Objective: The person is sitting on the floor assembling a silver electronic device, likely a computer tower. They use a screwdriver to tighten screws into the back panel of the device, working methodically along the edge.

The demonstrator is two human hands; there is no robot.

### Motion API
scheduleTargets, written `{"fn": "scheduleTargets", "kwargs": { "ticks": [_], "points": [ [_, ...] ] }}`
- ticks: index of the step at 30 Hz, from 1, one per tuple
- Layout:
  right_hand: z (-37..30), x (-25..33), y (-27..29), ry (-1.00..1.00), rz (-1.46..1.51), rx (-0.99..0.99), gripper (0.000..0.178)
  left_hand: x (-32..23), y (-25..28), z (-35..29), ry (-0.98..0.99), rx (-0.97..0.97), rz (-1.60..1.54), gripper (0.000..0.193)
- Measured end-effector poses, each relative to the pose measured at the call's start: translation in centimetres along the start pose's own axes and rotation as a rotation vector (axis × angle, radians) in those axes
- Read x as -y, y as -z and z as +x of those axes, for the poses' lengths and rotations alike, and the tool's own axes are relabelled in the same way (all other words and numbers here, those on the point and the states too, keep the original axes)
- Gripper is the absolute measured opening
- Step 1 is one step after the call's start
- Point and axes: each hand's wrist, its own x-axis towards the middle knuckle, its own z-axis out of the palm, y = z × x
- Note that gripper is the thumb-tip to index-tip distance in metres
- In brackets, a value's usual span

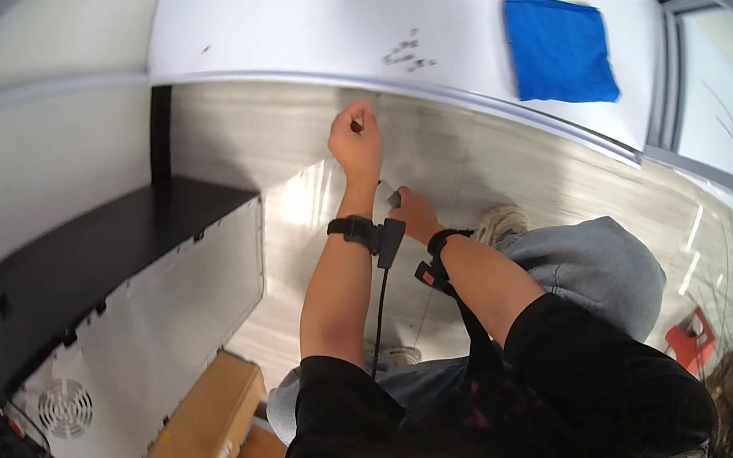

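My left hand (356, 143) is raised near the front edge of the white table (279, 24). Its fingers are curled together, and a small dark spot shows between them; whether it is an object or shadow I cannot make out. Below and to the right, my right hand (415, 210) is closed around a short grey object (391, 195) with a narrow end pointing up and left. Most of it is hidden by the fingers and wrist gear. Several small dark pieces, too small to name, lie scattered on the table beyond the left hand.
A blue cloth-like square (559, 48) lies on the table's right side. To the left stands a large black and grey metal case (180, 314) with a round vent. Cardboard boxes (180, 437) sit below it. A red object (691, 341) is on the floor at right.
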Motion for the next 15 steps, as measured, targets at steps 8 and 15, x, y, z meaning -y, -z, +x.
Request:
{"fn": "scheduleTargets", "kwargs": {
  "ticks": [8, 15],
  "points": [
    [-0.3, 5.3, -6.1, -0.014, -0.189, 0.247, 0.029, 12.4, 18.1, -6.4, 0.380, -0.190, 0.413, 0.017],
    [-1.1, 5.5, -9.8, 0.025, -0.369, 0.443, 0.037, 14.7, 21.6, -9.3, 0.976, -0.078, -0.149, 0.033]
  ]
}}
